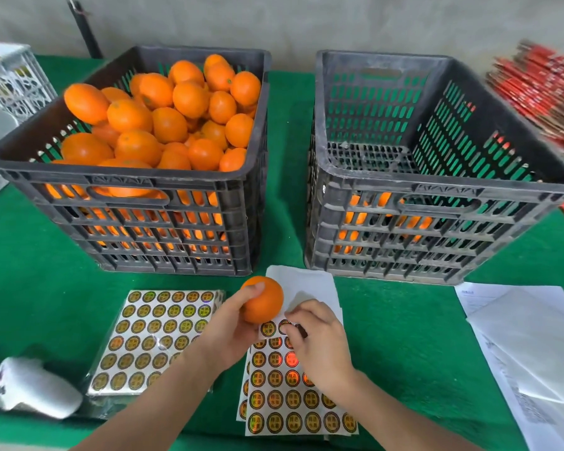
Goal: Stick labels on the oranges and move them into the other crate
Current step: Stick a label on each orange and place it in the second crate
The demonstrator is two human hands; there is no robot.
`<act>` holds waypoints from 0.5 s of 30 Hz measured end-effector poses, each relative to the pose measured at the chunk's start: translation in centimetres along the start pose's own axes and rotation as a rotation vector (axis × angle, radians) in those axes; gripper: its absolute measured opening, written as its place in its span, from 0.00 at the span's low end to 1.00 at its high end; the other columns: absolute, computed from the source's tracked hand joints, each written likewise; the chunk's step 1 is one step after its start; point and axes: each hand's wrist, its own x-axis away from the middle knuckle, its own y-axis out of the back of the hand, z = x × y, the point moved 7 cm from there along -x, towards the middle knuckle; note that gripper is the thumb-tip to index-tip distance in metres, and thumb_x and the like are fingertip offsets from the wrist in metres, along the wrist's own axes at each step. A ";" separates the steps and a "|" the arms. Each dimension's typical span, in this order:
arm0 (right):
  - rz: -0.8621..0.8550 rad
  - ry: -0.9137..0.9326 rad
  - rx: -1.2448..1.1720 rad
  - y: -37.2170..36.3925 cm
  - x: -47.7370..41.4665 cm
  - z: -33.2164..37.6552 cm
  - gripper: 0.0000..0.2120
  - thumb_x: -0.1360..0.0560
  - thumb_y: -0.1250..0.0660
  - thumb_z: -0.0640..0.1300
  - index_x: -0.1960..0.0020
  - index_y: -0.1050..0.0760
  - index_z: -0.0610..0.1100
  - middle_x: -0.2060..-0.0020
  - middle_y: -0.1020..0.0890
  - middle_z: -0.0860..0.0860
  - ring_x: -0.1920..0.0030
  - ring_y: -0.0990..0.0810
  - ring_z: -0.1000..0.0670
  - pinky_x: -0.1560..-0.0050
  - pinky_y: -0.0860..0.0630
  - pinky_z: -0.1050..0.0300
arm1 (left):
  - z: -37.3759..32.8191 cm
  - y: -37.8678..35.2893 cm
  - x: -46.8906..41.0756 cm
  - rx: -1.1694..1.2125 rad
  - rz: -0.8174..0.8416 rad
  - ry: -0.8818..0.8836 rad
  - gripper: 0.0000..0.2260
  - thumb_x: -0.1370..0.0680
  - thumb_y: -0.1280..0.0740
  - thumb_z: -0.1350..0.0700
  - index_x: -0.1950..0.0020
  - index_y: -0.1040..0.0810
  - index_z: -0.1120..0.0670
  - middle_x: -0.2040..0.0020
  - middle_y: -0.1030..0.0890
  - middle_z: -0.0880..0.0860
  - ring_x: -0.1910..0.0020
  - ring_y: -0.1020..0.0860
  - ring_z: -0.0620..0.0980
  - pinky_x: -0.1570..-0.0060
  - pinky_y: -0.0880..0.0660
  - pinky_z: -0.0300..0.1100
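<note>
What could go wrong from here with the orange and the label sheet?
The left hand grips the round orange fruit off the green table; it might slip and roll away. The right hand pinches a round foil label on the loose white label sheet; the sheet might lift, or the label crease.

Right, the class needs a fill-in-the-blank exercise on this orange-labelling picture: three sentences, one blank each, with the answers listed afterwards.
1. The left hand grips a single ____.
2. The right hand pinches at the label sheet, which lies on a ____ cloth.
3. The heaped crate stands to the ____ of the other crate.

Missing words: orange; green; left.
</note>
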 end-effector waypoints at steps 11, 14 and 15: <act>0.045 0.006 -0.109 0.5 -0.1 0.3 0.03 0.31 0.28 0.36 0.58 0.18 0.41 0.60 0.19 0.50 0.60 0.21 0.51 0.55 0.21 0.54 | -0.4 -0.2 0.0 -0.093 -0.037 0.025 0.25 0.37 0.26 0.53 0.42 0.27 0.56 0.50 0.18 0.60 0.56 0.16 0.57 0.62 0.20 0.49; 0.099 -0.023 -0.133 0.4 -0.2 0.0 0.02 0.30 0.29 0.36 0.58 0.19 0.41 0.59 0.20 0.50 0.59 0.22 0.52 0.53 0.23 0.54 | -0.4 -0.3 0.1 -0.091 -0.036 0.043 0.26 0.37 0.27 0.53 0.41 0.28 0.56 0.48 0.19 0.61 0.56 0.16 0.58 0.62 0.20 0.49; 0.088 0.016 -0.128 0.7 -0.3 0.3 0.02 0.30 0.28 0.35 0.59 0.19 0.41 0.60 0.20 0.49 0.59 0.21 0.51 0.54 0.23 0.55 | -0.3 -0.3 0.1 -0.081 -0.035 0.055 0.27 0.37 0.27 0.53 0.41 0.28 0.56 0.46 0.20 0.61 0.55 0.17 0.59 0.62 0.20 0.49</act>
